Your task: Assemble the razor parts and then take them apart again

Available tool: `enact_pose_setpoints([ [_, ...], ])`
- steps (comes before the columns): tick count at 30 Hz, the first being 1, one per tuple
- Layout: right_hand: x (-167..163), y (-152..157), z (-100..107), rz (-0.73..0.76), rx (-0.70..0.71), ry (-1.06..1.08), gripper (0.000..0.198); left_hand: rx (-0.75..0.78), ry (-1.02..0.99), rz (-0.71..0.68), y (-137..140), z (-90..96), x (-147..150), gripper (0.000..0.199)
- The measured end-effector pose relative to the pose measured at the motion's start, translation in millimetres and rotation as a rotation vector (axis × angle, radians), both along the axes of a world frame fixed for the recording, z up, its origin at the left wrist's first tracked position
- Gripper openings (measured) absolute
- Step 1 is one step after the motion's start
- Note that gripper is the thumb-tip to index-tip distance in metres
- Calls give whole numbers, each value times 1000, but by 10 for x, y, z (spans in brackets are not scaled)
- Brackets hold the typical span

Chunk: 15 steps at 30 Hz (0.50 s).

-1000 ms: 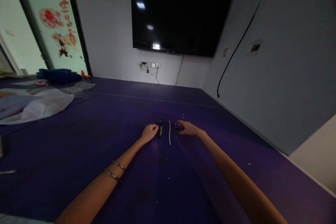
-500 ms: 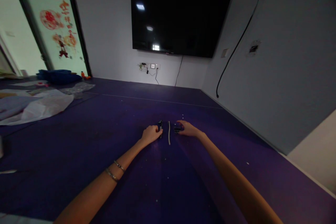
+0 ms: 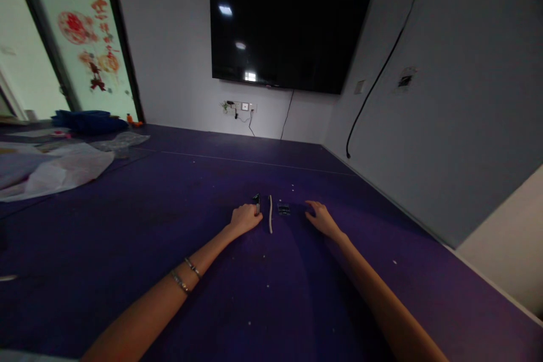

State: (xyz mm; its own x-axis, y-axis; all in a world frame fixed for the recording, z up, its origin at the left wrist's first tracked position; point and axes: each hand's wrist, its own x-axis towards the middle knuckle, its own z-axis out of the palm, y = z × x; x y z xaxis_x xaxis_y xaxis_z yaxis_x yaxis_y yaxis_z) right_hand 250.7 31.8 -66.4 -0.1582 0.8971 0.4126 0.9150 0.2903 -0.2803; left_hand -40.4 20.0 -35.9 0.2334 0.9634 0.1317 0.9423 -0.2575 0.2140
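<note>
My left hand (image 3: 246,219) is closed around a small black object with a shiny edge (image 3: 257,202), whose upper end sticks out past the fingers; its kind is not clear. Just to its right a thin pale cord piece (image 3: 270,215) lies lengthwise on the purple surface. Beside the cord is a small flat dark item (image 3: 284,209), partly see-through and too small to make out. My right hand (image 3: 321,218) is open, to the right of that item and apart from it, thumb and fingers spread with nothing between them.
The purple floor-like surface (image 3: 190,294) is dotted with small white bits. Crumpled clear plastic (image 3: 70,172) and a dark blue cloth bundle (image 3: 89,122) lie at the left. A television (image 3: 288,31) hangs on the far wall; a black cable (image 3: 384,68) hangs at right.
My right hand has let go of the small flat dark item and moved away to the right, its fingers opening. My left hand keeps hold of the black object in nearly the same place.
</note>
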Motion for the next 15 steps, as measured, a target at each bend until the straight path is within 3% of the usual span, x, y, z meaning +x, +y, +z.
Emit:
enact_pose_setpoints([
  [6,187,-114,-82,-109,-59,-76,45,2,-30,-20,22,0,-36,37],
  [11,208,-178,-121,-152,-131,-159,48,240,-26,62,184,-54,-244,36],
  [15,200,-184,-119,-147,-133,-146,46,271,40,76,365,-173,-541,39],
])
